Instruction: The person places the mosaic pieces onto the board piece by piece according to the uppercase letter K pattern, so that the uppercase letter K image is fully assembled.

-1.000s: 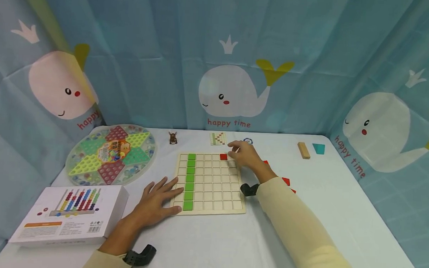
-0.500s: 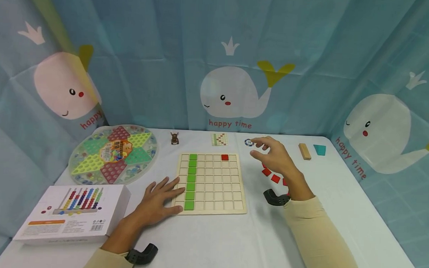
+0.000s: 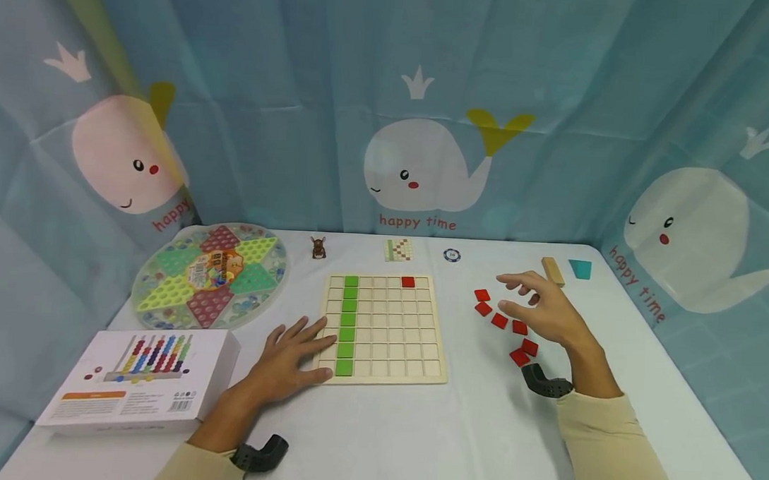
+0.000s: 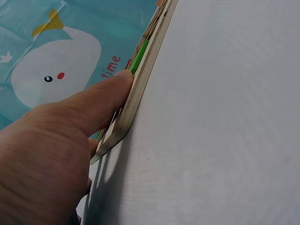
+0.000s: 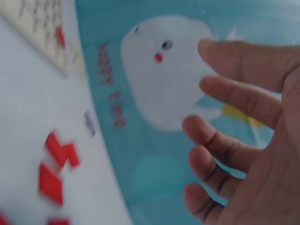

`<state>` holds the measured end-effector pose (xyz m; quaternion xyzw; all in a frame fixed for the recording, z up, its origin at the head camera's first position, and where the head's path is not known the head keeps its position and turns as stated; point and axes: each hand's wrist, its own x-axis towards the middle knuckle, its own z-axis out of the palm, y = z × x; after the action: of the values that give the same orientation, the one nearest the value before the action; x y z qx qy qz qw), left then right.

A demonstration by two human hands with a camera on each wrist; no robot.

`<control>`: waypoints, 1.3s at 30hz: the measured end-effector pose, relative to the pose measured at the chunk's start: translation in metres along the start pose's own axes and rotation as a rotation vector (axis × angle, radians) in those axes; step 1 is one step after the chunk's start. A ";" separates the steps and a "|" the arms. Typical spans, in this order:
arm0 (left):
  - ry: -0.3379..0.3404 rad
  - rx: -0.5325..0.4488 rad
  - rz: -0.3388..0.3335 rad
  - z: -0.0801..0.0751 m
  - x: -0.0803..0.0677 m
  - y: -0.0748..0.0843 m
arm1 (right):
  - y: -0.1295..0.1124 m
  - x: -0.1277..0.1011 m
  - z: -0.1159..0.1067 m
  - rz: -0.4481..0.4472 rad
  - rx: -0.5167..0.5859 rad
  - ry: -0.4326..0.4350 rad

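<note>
Nearest, the abacus box (image 3: 139,380) is lying at the table's (image 3: 416,439) front left corner. Just beyond it, the left hand (image 3: 289,360) is resting flat, fingers (image 4: 101,101) straight and spread, pressing against the near left edge of the wooden grid board (image 3: 384,328), probably bracing it so it doesn't slide. On the board, a green tile column (image 3: 347,323) is filling the second file, and one red tile (image 3: 408,282) is sitting in the far row.

To the right, the right hand (image 3: 541,309) is hovering over the loose red tiles (image 3: 505,325), fingers (image 5: 220,161) loosely parted and holding nothing, seemingly poised over the scattered pile, which is lying beside the board within easy reach.

Farther back, the Chinese checkers board (image 3: 210,276) is lying at left, with a small brown figurine (image 3: 318,247), a pattern card (image 3: 399,250), a poker chip (image 3: 451,255), a wooden block (image 3: 553,270) and a teal block (image 3: 580,269) lining the far edge before the whale curtain (image 3: 425,164).
</note>
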<state>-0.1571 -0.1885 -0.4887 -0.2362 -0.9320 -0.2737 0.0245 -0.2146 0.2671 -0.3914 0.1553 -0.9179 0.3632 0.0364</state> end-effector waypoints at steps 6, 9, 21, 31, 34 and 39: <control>0.000 -0.009 0.012 0.003 0.003 0.003 | 0.035 -0.023 -0.008 0.045 -0.017 -0.144; 0.006 -0.004 0.013 0.002 0.003 0.003 | 0.046 -0.031 -0.010 0.077 -0.010 -0.219; -0.004 -0.002 0.011 0.001 0.006 0.001 | 0.069 -0.043 -0.003 0.059 -0.085 -0.339; 0.007 -0.006 0.011 0.000 0.005 0.002 | 0.064 -0.041 0.002 0.019 -0.165 -0.240; -0.002 -0.003 0.004 -0.001 0.004 0.002 | 0.058 -0.039 0.000 0.010 -0.135 -0.207; -0.005 0.005 0.000 -0.002 0.000 0.001 | 0.038 -0.033 -0.006 -0.036 -0.067 -0.153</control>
<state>-0.1571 -0.1889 -0.4870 -0.2365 -0.9328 -0.2709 0.0229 -0.1959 0.3063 -0.4179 0.1979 -0.9268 0.3186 -0.0223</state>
